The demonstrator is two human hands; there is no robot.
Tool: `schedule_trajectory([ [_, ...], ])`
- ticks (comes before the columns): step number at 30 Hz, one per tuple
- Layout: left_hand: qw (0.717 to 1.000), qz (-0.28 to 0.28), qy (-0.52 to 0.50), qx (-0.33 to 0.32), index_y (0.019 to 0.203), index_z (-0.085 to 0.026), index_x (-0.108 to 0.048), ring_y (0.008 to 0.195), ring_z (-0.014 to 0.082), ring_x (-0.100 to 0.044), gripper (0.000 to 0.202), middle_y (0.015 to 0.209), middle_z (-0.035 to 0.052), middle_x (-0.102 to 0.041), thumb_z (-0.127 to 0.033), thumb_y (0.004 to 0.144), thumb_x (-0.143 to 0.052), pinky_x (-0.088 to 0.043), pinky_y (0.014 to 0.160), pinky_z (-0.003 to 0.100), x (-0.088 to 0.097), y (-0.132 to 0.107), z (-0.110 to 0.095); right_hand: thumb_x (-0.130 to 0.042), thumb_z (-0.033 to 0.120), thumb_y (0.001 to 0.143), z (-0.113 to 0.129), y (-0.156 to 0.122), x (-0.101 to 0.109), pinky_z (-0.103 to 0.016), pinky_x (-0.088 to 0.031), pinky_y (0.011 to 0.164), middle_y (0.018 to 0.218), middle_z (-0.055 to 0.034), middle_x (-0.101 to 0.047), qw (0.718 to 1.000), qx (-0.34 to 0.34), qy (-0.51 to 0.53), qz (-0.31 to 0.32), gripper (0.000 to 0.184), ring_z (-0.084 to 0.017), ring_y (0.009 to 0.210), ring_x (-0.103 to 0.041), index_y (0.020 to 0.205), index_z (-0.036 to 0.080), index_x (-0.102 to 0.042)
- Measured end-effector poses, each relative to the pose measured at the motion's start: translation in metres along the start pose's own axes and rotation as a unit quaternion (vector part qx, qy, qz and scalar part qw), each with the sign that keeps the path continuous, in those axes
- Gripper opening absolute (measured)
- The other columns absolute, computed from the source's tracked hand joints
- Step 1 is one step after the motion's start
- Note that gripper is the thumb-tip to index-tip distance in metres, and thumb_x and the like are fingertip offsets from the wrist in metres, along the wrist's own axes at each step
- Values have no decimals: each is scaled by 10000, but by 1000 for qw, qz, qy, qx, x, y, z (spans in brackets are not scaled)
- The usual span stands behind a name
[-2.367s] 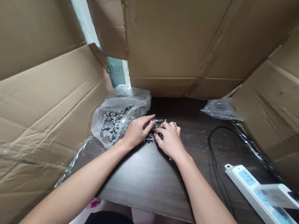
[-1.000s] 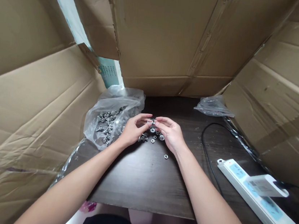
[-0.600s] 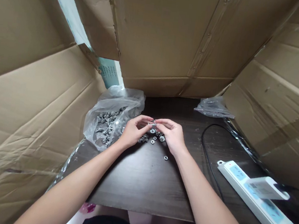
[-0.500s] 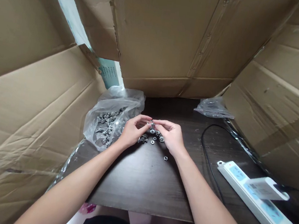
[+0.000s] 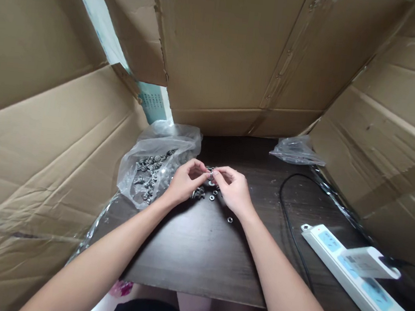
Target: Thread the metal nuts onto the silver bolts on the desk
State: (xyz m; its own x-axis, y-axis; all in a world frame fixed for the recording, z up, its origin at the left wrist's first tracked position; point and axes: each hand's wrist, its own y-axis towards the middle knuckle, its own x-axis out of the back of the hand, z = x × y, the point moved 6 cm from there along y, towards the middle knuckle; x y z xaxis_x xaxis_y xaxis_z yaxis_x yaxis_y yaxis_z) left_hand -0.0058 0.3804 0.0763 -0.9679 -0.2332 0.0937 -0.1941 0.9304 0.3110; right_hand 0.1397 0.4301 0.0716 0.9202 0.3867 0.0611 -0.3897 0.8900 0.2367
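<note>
My left hand (image 5: 183, 183) and my right hand (image 5: 232, 191) meet fingertip to fingertip above a dark wooden table (image 5: 195, 255). Both pinch one small metal piece, a bolt with a nut (image 5: 210, 174), between thumb and fingers. Under the hands lie several loose nuts and bolts (image 5: 206, 194), and a single nut (image 5: 229, 220) sits nearer to me. A clear plastic bag (image 5: 153, 166) with several metal bolts lies open just left of my left hand.
Cardboard sheets (image 5: 44, 130) wall the table on the left, back and right. A second clear bag (image 5: 296, 151) lies at the back right. A black cable (image 5: 290, 221) and a white power strip (image 5: 361, 285) carrying a white adapter (image 5: 368, 261) occupy the right side.
Both hands lifted off the pile of parts and came together, pinching a small metal piece between them. In the last half second the fingers curled in tighter.
</note>
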Motion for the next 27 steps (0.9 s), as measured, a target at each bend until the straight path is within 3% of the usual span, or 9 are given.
schedule_trajectory([
  [7, 1000, -12, 3, -2, 866, -160, -624, 813, 168, -705, 268, 870, 46, -733, -368, 795, -777, -566, 780, 296, 3, -1, 2, -646, 368, 853, 4, -3, -2, -377, -580, 788, 932, -90, -749, 998, 28, -39, 29, 229, -235, 822, -718, 976, 183, -705],
  [13, 989, 28, 132, -65, 934, -172, -699, 777, 154, -710, 164, 859, 27, -745, -328, 883, -710, -563, 744, 261, 4, -2, -3, -554, 303, 925, 16, -7, -2, -350, -525, 765, 964, -74, -747, 974, 108, -199, 31, 181, -223, 839, -696, 986, 195, -685],
  [20, 936, 68, 287, -192, 996, -173, -695, 823, 161, -692, 141, 935, 49, -742, -278, 977, -604, -543, 764, 263, 2, -5, -15, -500, 312, 974, 19, -8, -4, -362, -440, 816, 930, -52, -725, 942, 137, -302, 50, 163, -224, 846, -666, 971, 207, -624],
  [24, 906, 95, 359, -202, 1009, -173, -658, 807, 172, -659, 195, 925, 59, -704, -304, 1018, -514, -509, 734, 280, -5, -10, -18, -370, 354, 1019, 20, -8, -7, -344, -395, 755, 877, -64, -657, 932, 145, -328, 55, 265, -229, 823, -615, 830, 218, -497],
  [27, 885, 105, 406, -205, 1019, -171, -634, 813, 191, -639, 229, 915, 75, -677, -308, 1030, -450, -483, 701, 290, -11, -13, -22, -299, 381, 1034, 18, -8, -10, -324, -375, 693, 806, -58, -608, 943, 132, -298, 60, 337, -215, 752, -573, 757, 229, -415],
])
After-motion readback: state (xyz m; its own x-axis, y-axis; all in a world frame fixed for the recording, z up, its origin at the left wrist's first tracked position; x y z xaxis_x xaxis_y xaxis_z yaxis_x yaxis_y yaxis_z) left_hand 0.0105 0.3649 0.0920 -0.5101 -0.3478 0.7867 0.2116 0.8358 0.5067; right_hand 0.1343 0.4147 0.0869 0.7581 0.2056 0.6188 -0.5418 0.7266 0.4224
